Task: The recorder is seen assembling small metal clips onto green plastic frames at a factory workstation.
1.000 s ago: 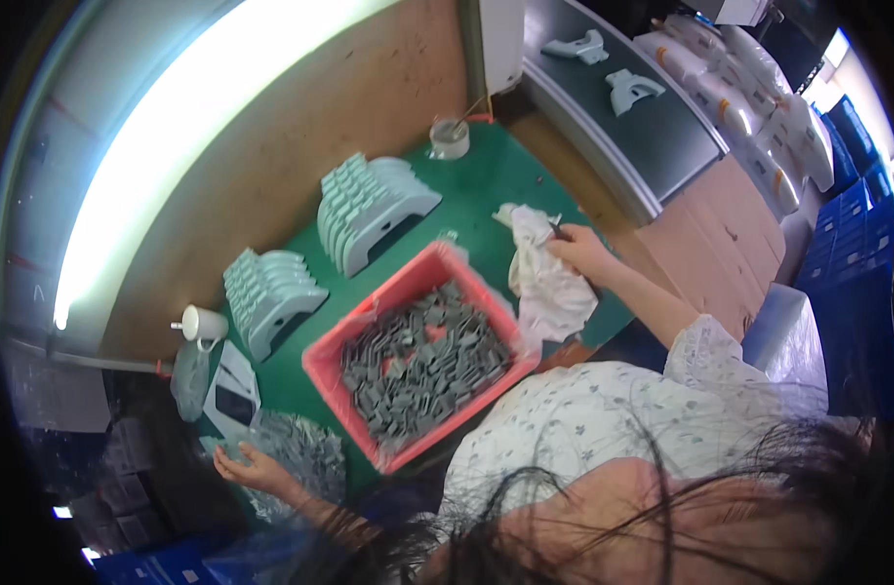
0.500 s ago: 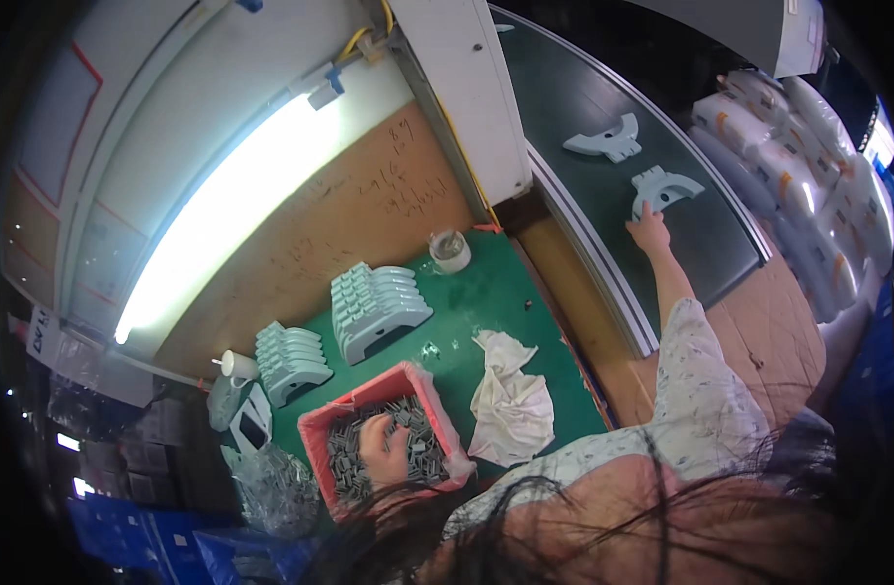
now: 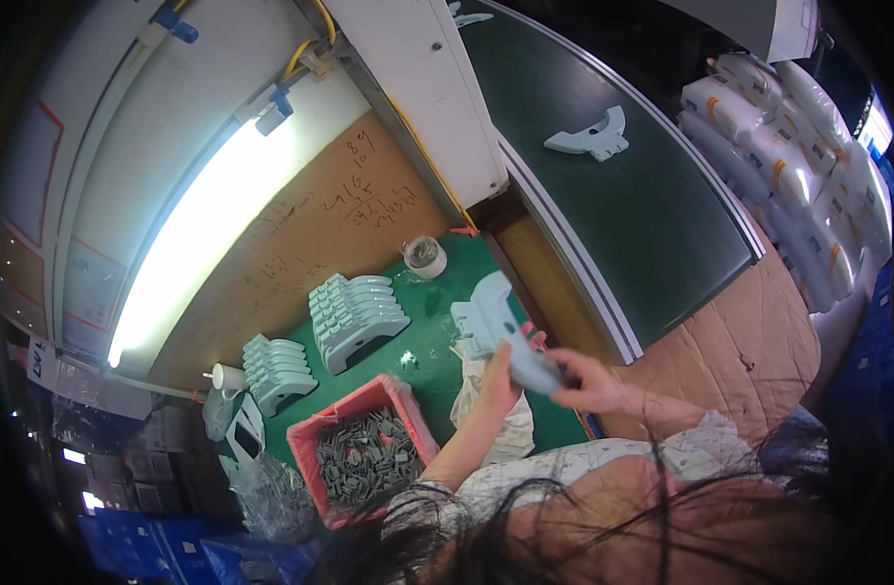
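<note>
A pale blue-grey curved plastic part (image 3: 494, 317) is tilted in front of me above the table's right side, its lower end blurred. My left hand (image 3: 499, 378) is closed on its near edge. At the lower right end, my right hand (image 3: 591, 382) grips the same part. Whether my left hand also pinches a small piece is hidden. Below and left of my hands stands a pink-lined bin (image 3: 299, 450) full of small grey clips (image 3: 364, 460). A crumpled white cloth (image 3: 513, 429) lies beneath my left forearm.
Two rows of matching parts, the larger row (image 3: 354, 317) and the smaller row (image 3: 278, 370), stand on the green table (image 3: 422, 341). Behind are a white tape roll (image 3: 425, 257) and a cup (image 3: 227, 376). A conveyor belt (image 3: 652, 234) on the right carries another part (image 3: 591, 135).
My right hand has brought the curved part from the conveyor to above the table. My left hand has left the clip bin and taken hold of the part too.
</note>
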`<action>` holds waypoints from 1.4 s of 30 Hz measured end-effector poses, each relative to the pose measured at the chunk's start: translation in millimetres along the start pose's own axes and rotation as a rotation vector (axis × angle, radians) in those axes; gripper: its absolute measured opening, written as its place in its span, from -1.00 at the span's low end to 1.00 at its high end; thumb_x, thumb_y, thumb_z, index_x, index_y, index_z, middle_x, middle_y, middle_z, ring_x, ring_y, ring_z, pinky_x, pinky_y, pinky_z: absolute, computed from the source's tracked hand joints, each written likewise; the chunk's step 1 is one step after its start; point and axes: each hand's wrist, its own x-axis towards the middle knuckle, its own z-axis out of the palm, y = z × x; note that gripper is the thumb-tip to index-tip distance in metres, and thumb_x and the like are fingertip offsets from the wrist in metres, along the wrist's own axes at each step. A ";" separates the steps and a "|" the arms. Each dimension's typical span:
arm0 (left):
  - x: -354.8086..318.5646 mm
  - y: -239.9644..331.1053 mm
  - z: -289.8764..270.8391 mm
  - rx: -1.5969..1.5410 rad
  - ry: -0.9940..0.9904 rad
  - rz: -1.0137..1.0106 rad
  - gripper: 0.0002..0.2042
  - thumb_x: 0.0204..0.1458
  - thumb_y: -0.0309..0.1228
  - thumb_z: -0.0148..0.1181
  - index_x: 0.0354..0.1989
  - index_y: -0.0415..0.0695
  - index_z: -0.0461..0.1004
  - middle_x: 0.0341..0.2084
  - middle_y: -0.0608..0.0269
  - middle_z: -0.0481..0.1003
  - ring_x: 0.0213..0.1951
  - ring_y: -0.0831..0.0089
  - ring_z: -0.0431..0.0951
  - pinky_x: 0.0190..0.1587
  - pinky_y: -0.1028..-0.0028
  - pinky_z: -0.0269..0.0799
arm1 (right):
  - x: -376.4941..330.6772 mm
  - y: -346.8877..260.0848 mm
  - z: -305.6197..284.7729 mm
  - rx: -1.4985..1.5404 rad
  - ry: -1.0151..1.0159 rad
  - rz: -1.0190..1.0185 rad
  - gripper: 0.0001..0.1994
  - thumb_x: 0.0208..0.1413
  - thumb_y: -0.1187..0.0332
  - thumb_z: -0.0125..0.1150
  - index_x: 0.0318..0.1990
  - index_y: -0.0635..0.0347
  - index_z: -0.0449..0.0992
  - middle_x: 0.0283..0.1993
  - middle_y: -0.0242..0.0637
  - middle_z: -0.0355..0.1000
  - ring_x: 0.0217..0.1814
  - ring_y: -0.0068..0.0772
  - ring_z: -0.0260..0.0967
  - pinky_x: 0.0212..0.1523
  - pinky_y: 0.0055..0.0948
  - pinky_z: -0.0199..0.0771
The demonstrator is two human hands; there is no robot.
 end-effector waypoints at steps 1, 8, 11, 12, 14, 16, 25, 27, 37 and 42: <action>-6.3 7.2 -5.4 -0.072 0.044 -0.069 -0.43 -0.04 -0.17 0.03 0.12 -0.12 0.02 0.00 0.16 0.23 0.00 0.25 0.28 -0.08 0.23 0.29 | 6.1 1.8 -2.3 0.008 -0.014 -0.001 -0.50 -0.22 0.41 0.20 -0.03 0.23 0.25 -0.19 -0.22 0.33 -0.18 -0.47 0.29 -0.20 -0.48 0.33; -37.6 19.7 -42.0 0.527 0.272 0.000 -0.40 -0.13 -0.36 0.11 0.12 -0.13 0.04 -0.02 0.16 0.24 -0.07 0.30 0.35 -0.26 0.39 0.37 | 198.1 71.0 -179.5 -0.776 0.508 -0.223 -0.58 -0.23 0.29 0.16 -0.13 0.23 0.38 -0.10 -0.09 0.34 -0.02 -0.21 0.28 -0.06 -0.38 0.30; -49.6 26.6 -53.0 0.723 0.452 0.052 -0.44 -0.20 -0.49 0.13 0.07 -0.19 0.12 -0.05 0.22 0.28 -0.13 0.42 0.39 -0.25 0.45 0.35 | 273.7 59.0 -238.9 -1.088 0.478 0.239 -0.46 -0.16 0.13 0.06 -0.02 0.28 0.24 -0.02 -0.01 0.27 0.03 -0.01 0.20 -0.03 -0.22 0.24; -50.6 31.1 -50.4 0.715 0.502 0.063 -0.43 -0.23 -0.51 0.15 0.06 -0.20 0.14 -0.09 0.24 0.31 -0.15 0.44 0.40 -0.22 0.44 0.35 | 284.5 69.1 -254.6 -1.108 0.595 0.169 -0.44 -0.14 0.10 0.07 -0.02 0.31 0.22 -0.05 0.03 0.27 0.02 0.02 0.20 -0.04 -0.20 0.23; -45.6 40.1 -52.3 0.727 0.490 0.070 -0.33 -0.27 -0.55 0.16 0.12 -0.16 0.05 -0.11 0.25 0.28 -0.14 0.42 0.39 -0.20 0.45 0.35 | 301.3 116.4 -321.6 -1.229 0.616 0.097 -0.36 -0.12 0.04 0.06 0.05 0.35 0.15 0.04 0.10 0.18 0.11 0.03 0.11 0.07 -0.23 0.13; -47.3 50.8 -52.5 0.740 0.501 0.103 -0.21 -0.30 -0.49 0.17 0.20 -0.05 -0.06 -0.19 0.25 0.31 -0.23 0.51 0.35 -0.18 0.51 0.29 | 311.7 149.2 -365.3 -1.333 0.561 0.141 -0.35 -0.09 0.05 0.03 0.10 0.28 0.10 0.13 0.06 0.07 0.16 0.01 0.04 0.10 -0.21 0.09; -80.9 54.8 -71.0 0.664 0.565 0.131 -0.20 -0.29 -0.48 0.20 0.21 -0.05 -0.07 -0.11 0.24 0.29 -0.24 0.51 0.36 -0.17 0.49 0.30 | 305.4 134.9 -347.8 -1.410 0.305 0.181 -0.47 -0.08 0.15 -0.01 0.06 0.22 0.16 0.05 0.01 0.17 0.09 0.03 0.12 -0.01 -0.20 0.18; -89.7 56.1 -73.5 0.642 0.551 0.119 -0.20 -0.29 -0.47 0.20 0.21 -0.05 -0.07 -0.11 0.24 0.28 -0.23 0.51 0.37 -0.17 0.48 0.30 | 285.9 91.6 -296.1 -1.473 0.226 0.279 -0.52 -0.09 0.14 0.00 -0.01 0.19 0.22 -0.01 -0.04 0.24 0.02 -0.01 0.19 -0.06 -0.21 0.22; -148.7 62.7 -72.9 0.415 0.452 0.195 -0.42 -0.14 -0.35 0.17 0.09 -0.17 0.09 -0.02 0.19 0.26 -0.10 0.37 0.37 -0.19 0.42 0.33 | 135.3 -48.7 -15.2 -0.986 -0.150 -0.377 -0.54 -0.26 0.32 0.22 -0.11 0.21 0.30 -0.23 -0.09 0.35 -0.25 -0.14 0.35 -0.28 -0.36 0.35; -187.1 80.8 -81.2 0.204 0.374 0.133 -0.42 -0.12 -0.30 0.16 0.08 -0.20 0.10 -0.07 0.15 0.28 -0.10 0.38 0.35 -0.16 0.40 0.32 | 96.3 -57.7 46.7 -0.465 -0.237 -0.013 -0.59 -0.22 0.35 0.14 -0.14 0.27 0.33 -0.34 -0.17 0.37 -0.32 -0.40 0.35 -0.30 -0.47 0.34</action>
